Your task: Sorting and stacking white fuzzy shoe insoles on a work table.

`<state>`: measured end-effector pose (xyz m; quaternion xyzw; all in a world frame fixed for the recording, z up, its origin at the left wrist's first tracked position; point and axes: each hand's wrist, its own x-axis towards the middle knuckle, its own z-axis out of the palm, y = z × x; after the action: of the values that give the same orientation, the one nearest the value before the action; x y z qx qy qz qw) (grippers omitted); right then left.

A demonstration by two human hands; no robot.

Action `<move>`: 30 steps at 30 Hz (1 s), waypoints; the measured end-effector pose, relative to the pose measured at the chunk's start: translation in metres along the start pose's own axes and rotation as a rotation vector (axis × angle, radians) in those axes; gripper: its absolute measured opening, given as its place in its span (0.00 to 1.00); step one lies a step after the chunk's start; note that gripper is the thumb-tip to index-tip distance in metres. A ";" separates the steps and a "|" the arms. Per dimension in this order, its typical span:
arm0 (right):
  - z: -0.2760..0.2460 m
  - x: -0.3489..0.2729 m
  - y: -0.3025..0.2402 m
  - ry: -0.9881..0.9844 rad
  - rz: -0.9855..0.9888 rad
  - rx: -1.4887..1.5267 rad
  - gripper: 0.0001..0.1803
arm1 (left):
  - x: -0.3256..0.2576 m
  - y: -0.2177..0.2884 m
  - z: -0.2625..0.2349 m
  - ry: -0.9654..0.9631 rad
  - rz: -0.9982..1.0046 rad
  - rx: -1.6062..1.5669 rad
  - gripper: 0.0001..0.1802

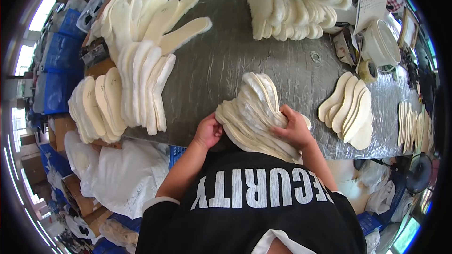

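Observation:
A thick stack of cream fleece insoles (254, 117) is gripped between my two hands at the table's near edge, its layers fanned and tilted. My left hand (208, 130) closes on the left end of the stack, with fingertips curled at its edge. On the right side, my right hand (293, 127) clasps the stack, thumb over the top and fingers at the far side. Some of the stack's lower part is hidden against my black shirt. To the right of my right hand lies a fanned pile of flat cream insoles (349, 108).
Fleece insole piles stand at the left (143, 87) and far side (292, 9) of the grey table (207, 66). At the right are a white bucket (382, 42), a tape roll (367, 71) and thin insoles (410, 124). A white sack (127, 174) sits below the left edge.

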<state>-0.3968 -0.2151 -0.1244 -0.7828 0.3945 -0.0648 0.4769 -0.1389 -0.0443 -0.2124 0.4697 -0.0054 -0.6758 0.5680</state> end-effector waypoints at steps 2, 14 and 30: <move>-0.003 -0.002 0.005 0.010 -0.072 0.004 0.26 | 0.015 0.019 0.016 0.023 0.029 -0.022 0.12; 0.004 -0.014 0.033 0.175 -0.043 0.290 0.24 | 0.008 0.001 0.045 -0.165 -0.361 -0.090 0.25; -0.015 0.017 0.022 0.034 0.243 0.192 0.34 | -0.027 -0.023 0.055 -0.201 -0.217 0.469 0.15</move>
<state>-0.4045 -0.2427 -0.1387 -0.6789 0.4862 -0.0572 0.5472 -0.1946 -0.0439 -0.1770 0.5168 -0.1675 -0.7562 0.3648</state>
